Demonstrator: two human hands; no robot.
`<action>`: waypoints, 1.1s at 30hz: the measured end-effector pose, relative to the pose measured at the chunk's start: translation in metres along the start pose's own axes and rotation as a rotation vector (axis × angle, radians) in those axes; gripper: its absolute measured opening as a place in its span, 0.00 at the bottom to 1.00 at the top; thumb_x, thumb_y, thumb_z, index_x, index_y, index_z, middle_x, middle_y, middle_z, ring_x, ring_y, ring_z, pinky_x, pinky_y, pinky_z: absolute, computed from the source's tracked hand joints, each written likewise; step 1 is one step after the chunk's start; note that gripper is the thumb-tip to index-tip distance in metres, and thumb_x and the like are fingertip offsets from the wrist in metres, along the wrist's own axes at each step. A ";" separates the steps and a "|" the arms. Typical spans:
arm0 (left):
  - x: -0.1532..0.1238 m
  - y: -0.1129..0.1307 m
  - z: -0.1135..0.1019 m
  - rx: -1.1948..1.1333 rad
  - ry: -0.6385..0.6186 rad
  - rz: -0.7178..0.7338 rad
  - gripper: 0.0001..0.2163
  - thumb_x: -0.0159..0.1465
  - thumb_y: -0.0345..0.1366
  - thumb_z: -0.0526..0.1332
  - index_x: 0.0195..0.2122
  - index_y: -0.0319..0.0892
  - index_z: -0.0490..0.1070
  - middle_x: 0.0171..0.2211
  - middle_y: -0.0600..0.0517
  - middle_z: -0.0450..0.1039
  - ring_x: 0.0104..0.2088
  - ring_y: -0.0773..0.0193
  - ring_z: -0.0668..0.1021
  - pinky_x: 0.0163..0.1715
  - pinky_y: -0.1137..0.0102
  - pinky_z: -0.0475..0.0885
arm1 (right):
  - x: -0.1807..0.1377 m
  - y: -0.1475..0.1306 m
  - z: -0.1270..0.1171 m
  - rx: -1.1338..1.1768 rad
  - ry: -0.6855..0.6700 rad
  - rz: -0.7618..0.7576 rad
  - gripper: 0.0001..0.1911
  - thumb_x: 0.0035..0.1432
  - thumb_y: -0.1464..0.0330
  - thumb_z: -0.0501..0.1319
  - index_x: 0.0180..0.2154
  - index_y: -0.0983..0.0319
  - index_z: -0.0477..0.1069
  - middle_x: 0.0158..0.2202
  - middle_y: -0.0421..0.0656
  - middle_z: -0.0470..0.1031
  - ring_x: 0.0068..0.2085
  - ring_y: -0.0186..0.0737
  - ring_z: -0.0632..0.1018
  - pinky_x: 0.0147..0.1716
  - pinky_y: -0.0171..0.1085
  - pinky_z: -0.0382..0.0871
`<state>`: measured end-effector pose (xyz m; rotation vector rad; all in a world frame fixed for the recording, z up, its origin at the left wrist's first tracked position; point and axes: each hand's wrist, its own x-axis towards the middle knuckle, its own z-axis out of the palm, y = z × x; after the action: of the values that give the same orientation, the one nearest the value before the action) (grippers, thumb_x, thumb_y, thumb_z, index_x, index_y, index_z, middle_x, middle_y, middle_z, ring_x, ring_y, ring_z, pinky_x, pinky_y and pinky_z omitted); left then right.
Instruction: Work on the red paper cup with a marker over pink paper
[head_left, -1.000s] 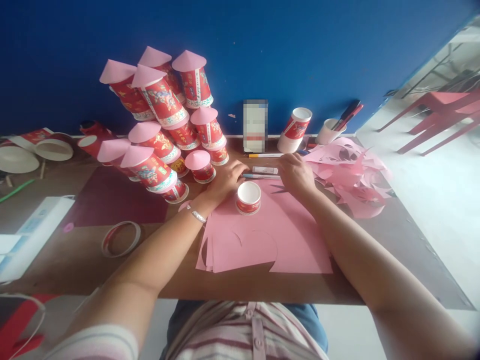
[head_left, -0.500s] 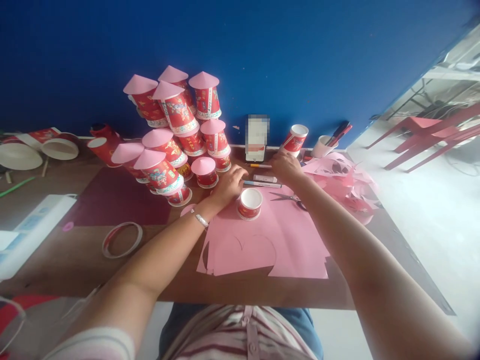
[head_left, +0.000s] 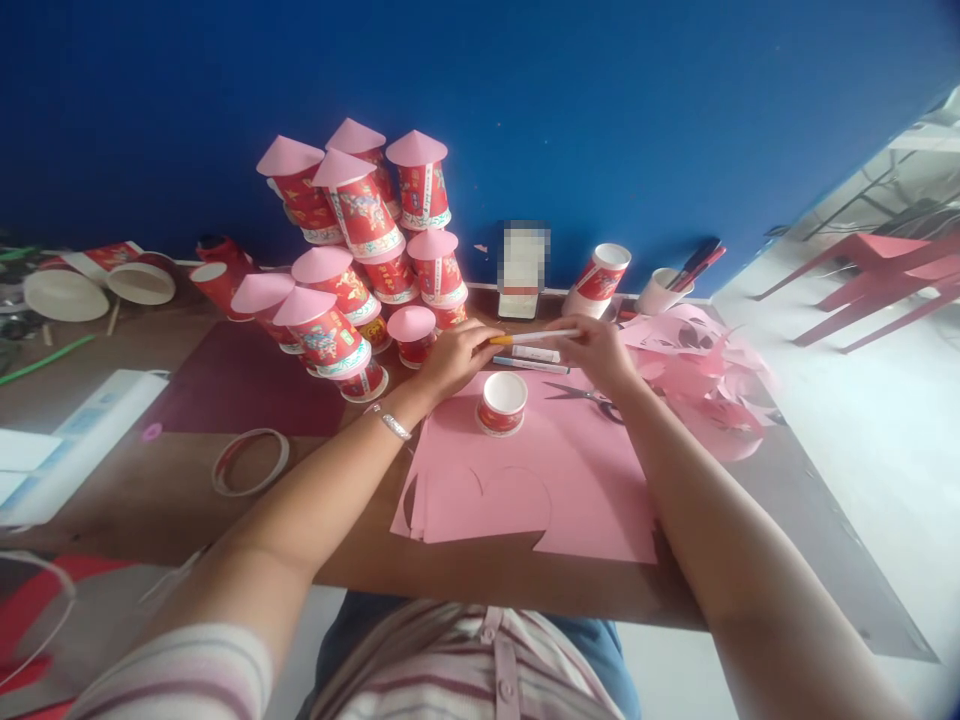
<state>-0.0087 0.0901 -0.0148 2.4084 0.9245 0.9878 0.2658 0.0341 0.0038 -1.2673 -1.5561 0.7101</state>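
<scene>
A white marker pen (head_left: 534, 338) with a yellow end lies level between my two hands, lifted over the table. My right hand (head_left: 600, 350) pinches its white end. At the yellow end, the fingers of my left hand (head_left: 459, 358) are closed. Just below stands a short red cup piece with a white inside (head_left: 503, 398), on sheets of pink paper (head_left: 600, 470). A curved pencil line shows on the paper. Scissors (head_left: 581, 396) lie open under my right wrist. A blue-ended marker (head_left: 531, 364) and a small white block (head_left: 537, 354) rest behind the cup piece.
Red cups with pink cone roofs (head_left: 360, 215) stand stacked at the left. A phone (head_left: 523, 275) leans on the blue wall. Further right are stacked cups (head_left: 600, 280), a pen cup (head_left: 660, 292) and pink paper scraps (head_left: 697, 370). A tape roll (head_left: 251, 462) lies at the left.
The yellow-ended marker has been picked up from the table and raised. My right hand has moved slightly right and nearer me; my left fingers have come to the marker's yellow end.
</scene>
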 end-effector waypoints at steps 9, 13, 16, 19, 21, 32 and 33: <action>0.004 -0.006 -0.019 0.198 -0.087 0.037 0.10 0.79 0.36 0.69 0.55 0.44 0.90 0.44 0.45 0.86 0.44 0.56 0.87 0.46 0.64 0.80 | -0.003 0.005 0.014 0.594 0.155 0.146 0.32 0.50 0.39 0.85 0.40 0.54 0.80 0.26 0.31 0.68 0.24 0.33 0.70 0.27 0.37 0.76; 0.002 -0.007 -0.024 0.279 -0.211 -0.008 0.07 0.77 0.34 0.70 0.48 0.44 0.91 0.43 0.45 0.87 0.43 0.55 0.87 0.44 0.64 0.79 | 0.000 0.013 0.001 0.596 0.262 0.123 0.29 0.57 0.38 0.81 0.39 0.53 0.78 0.26 0.31 0.68 0.24 0.34 0.72 0.27 0.38 0.77; 0.000 -0.001 -0.019 0.352 -0.347 -0.051 0.08 0.77 0.36 0.69 0.46 0.44 0.91 0.43 0.44 0.87 0.44 0.52 0.88 0.43 0.64 0.79 | -0.002 0.012 0.004 0.640 0.201 0.128 0.30 0.54 0.39 0.84 0.38 0.54 0.79 0.25 0.32 0.70 0.24 0.34 0.72 0.27 0.37 0.76; 0.000 0.007 -0.015 0.378 -0.407 -0.079 0.10 0.76 0.33 0.67 0.49 0.42 0.90 0.47 0.42 0.87 0.47 0.50 0.89 0.47 0.62 0.82 | -0.005 0.009 0.012 0.673 0.165 0.137 0.30 0.51 0.41 0.86 0.38 0.54 0.80 0.25 0.32 0.72 0.24 0.33 0.72 0.26 0.37 0.75; -0.001 0.013 -0.016 0.380 -0.412 -0.089 0.13 0.77 0.31 0.65 0.56 0.41 0.89 0.52 0.39 0.87 0.51 0.48 0.89 0.52 0.60 0.84 | -0.007 0.008 0.014 0.687 0.160 0.148 0.30 0.50 0.42 0.87 0.38 0.55 0.81 0.25 0.33 0.72 0.24 0.33 0.72 0.26 0.37 0.75; -0.033 0.029 -0.042 0.241 -0.391 -0.126 0.28 0.73 0.19 0.58 0.72 0.38 0.77 0.66 0.36 0.83 0.65 0.46 0.87 0.69 0.49 0.83 | 0.001 0.033 0.015 0.639 0.138 0.030 0.31 0.60 0.34 0.79 0.39 0.53 0.80 0.25 0.35 0.72 0.24 0.35 0.75 0.28 0.40 0.73; -0.037 0.029 -0.045 0.196 -0.373 -0.138 0.29 0.72 0.19 0.58 0.73 0.38 0.75 0.68 0.35 0.81 0.67 0.45 0.86 0.71 0.48 0.81 | 0.001 0.035 0.015 0.620 0.126 0.012 0.31 0.63 0.33 0.77 0.40 0.53 0.80 0.26 0.36 0.72 0.24 0.36 0.76 0.28 0.40 0.73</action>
<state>-0.0486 0.0472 0.0140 2.5250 1.0659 0.3924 0.2657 0.0474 -0.0321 -0.8359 -1.0996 1.0028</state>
